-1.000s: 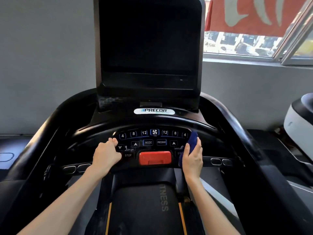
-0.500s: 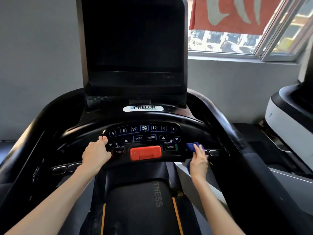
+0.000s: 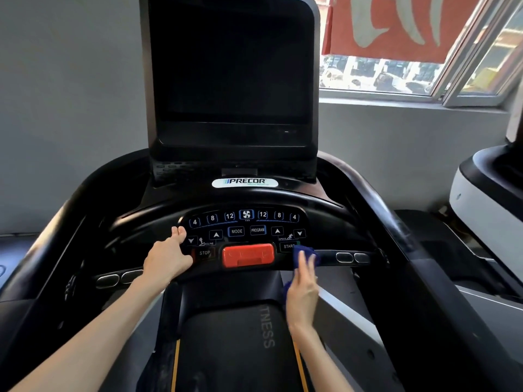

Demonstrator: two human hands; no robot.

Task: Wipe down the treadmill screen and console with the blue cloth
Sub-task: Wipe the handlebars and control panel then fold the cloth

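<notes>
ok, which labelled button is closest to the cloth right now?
START, right of the red bar; the blue cloth overlaps its edge. STOP sits by the left hand.

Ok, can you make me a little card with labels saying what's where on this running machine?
Screen: treadmill screen, dark
Left hand: left hand rests on the console's left edge
Right hand: right hand presses the blue cloth on the console by the START button
Middle: red stop bar, between the hands
</notes>
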